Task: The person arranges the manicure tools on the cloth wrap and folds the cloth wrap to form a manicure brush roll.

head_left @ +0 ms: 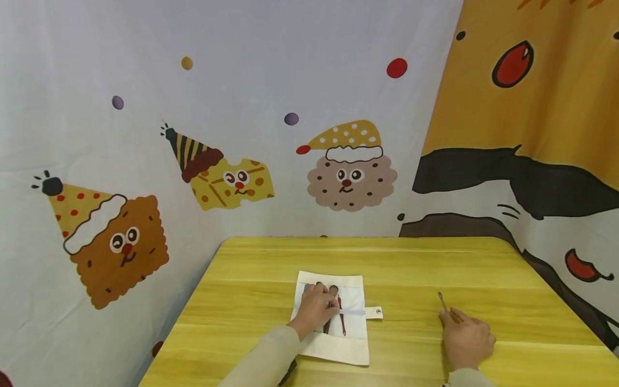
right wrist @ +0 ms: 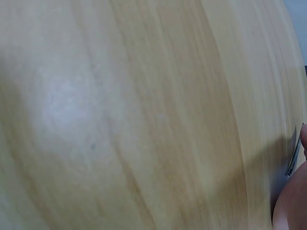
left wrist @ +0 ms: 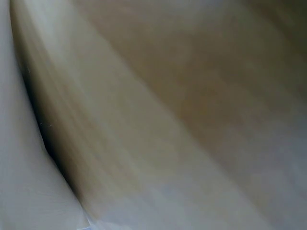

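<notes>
A white fabric tool roll [head_left: 338, 352] lies spread on the wooden table [head_left: 401, 279]. Under a pale band it holds several slim tools, among them a thin red-handled one [head_left: 343, 320] and one with a broad dark head [head_left: 333, 290]. My left hand [head_left: 315, 310] lies over the roll's left half, fingers bent down at the tools and hiding some of them; I cannot tell whether they grip one. Off to the right, my right hand [head_left: 466, 338] pinches a slender tool with a small rounded tip [head_left: 442, 300], tip pointing away from me. Its metal shaft [right wrist: 293, 160] shows at the right wrist view's edge.
A strap with a snap button [head_left: 374, 313] sticks out from the roll's right side. Something dark [head_left: 288, 372] lies by the left sleeve, below the roll. Behind the table hangs a printed curtain [head_left: 242, 80] with cartoon food figures.
</notes>
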### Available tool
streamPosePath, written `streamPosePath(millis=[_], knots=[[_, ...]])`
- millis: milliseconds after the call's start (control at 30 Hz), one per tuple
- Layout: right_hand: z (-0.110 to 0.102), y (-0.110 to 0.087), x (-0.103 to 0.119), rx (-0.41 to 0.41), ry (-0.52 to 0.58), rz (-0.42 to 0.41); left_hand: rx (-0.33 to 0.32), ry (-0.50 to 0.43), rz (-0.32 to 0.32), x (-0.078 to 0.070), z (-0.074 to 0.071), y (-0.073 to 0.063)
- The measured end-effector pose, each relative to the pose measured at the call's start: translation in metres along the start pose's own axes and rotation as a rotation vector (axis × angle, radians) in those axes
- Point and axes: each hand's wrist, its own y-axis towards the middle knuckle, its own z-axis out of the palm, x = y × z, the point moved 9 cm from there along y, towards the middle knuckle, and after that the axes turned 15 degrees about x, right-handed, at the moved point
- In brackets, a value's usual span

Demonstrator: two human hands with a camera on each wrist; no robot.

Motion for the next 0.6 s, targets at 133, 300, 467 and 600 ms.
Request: streamPosePath(millis=[133,300,467,600], knots=[[0.0009,0.0006,-0.0009,0.019,-0.016,0.01,0.0,-0.009,-0.004,-0.0009,-0.0007,-0.0008],[0.0016,0.0017,-0.0021,0.032,-0.013,0.02,-0.001,-0.005,-0.005,-0.0005,0.0005,-0.0001],[0.0013,0.0036,-0.0014,0.039,-0.015,0.009,0.0,-0.003,-0.007,0.0018,0.0021,0.001],[0.0042,0.0063,0.0071,0.066,-0.008,0.002,-0.003,0.0,0.004,0.0019,0.0022,0.0009]])
